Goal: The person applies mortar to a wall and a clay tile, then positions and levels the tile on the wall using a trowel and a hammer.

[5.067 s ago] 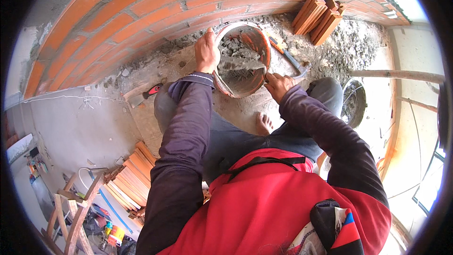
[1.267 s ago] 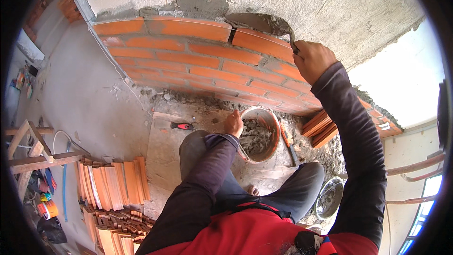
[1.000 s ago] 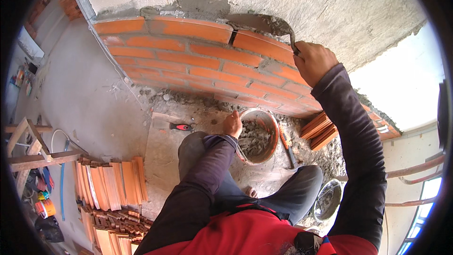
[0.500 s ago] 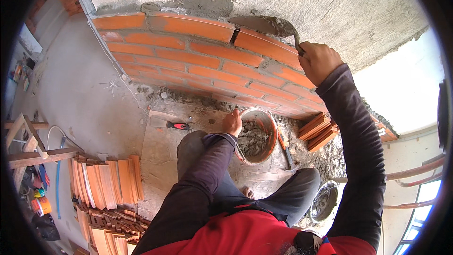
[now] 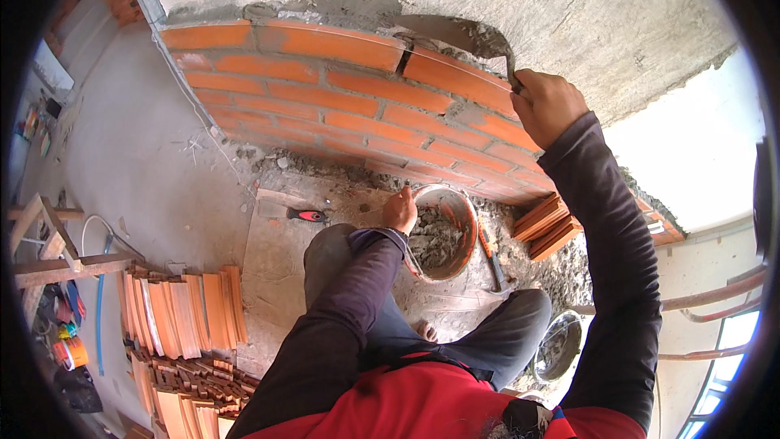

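My right hand [image 5: 552,106] is closed round the handle end of a trowel [image 5: 451,31], at the top of the orange brick wall [image 5: 349,102]. The trowel's mortar-smeared blade lies along the top course, against the rough plastered wall [image 5: 569,25] behind. A dark upright gap shows between two top bricks near the blade's tip. A thin string [image 5: 345,34] runs along that course. Below, my left hand [image 5: 400,211] grips the left rim of a round bucket [image 5: 469,250] with grey mortar [image 5: 439,237] in it. Its fingertips are partly hidden.
A scraper with a red-and-black handle [image 5: 307,216] lies left of the bucket, a hammer [image 5: 492,262] right of it. Bricks [image 5: 548,226] are stacked by the wall, more bricks [image 5: 183,313] at lower left. Another bucket [image 5: 559,350] stands by my right knee; a wooden trestle [image 5: 77,270] is far left.
My right hand and the trowel have shifted slightly left, and the blade's angle has changed a little. My left hand stays on the bucket rim.
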Demonstrator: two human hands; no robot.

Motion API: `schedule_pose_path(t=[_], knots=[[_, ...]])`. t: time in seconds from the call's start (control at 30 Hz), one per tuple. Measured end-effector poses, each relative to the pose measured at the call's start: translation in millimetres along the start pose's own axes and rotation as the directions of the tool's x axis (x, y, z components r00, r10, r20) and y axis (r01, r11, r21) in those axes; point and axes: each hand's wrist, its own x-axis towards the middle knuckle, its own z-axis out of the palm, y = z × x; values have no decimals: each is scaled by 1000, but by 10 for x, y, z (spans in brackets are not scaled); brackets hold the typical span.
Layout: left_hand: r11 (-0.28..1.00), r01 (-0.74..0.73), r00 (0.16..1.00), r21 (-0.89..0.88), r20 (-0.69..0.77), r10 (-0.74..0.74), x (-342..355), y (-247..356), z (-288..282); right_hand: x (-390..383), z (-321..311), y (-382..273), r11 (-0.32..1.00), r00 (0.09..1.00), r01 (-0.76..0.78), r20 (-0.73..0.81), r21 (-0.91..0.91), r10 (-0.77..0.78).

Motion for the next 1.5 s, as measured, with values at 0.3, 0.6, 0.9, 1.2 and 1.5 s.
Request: schedule_pose_path(t=[0.3, 0.6, 0.9, 1.2, 1.5], knots=[[999, -40, 999, -1, -7, 40, 8, 6, 8, -65, -20, 104, 999, 1000, -5, 9, -34, 6], [999, 8, 1000, 35, 21, -8, 25, 31, 32, -176, -65, 219, 999, 999, -24, 33, -42, 26], [981, -154, 987, 116, -31, 158, 127, -183, 115, -232, -67, 301, 998, 997, -64, 45, -23, 65], [999, -13, 1000, 33, -23, 14, 134, -139, 86, -372, -54, 516, 994, 991, -108, 82, -36, 110], [985, -142, 988, 97, -40, 146, 167, -228, 113, -665, -155, 673, 992, 993, -103, -47, 73, 106]])
